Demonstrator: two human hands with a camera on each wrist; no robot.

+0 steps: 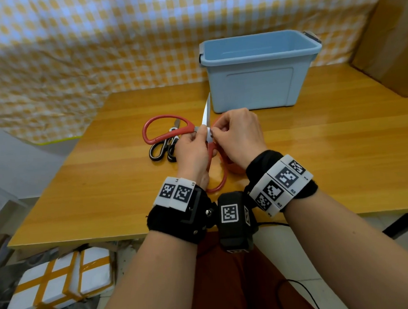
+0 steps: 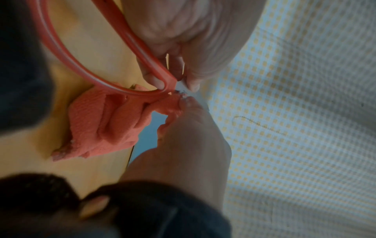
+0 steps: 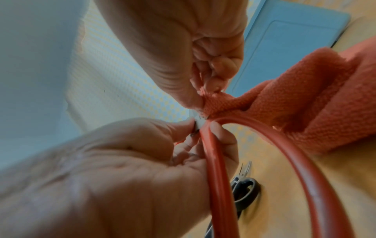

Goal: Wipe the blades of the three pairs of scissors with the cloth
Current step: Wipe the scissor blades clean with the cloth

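Note:
My left hand (image 1: 201, 136) pinches the red-handled scissors (image 1: 217, 177) at the pivot and holds them above the table. One bare blade (image 1: 205, 111) points up and away. One red handle loop (image 1: 166, 128) sticks out to the left and the other hangs toward me. My right hand (image 1: 217, 132) pinches the orange cloth (image 3: 305, 104) against the base of the blade. Most of the cloth (image 2: 105, 125) hangs below, behind the hands. Black-handled scissors (image 1: 164, 147) lie on the table (image 1: 105, 183) to the left. I cannot make out a third pair.
A light blue plastic bin (image 1: 258, 80) stands open just behind the hands. A cardboard box (image 1: 393, 38) fills the far right corner. A yellow checked sheet (image 1: 75, 54) hangs behind the table. Taped white parcels (image 1: 58, 284) lie on the floor at the left.

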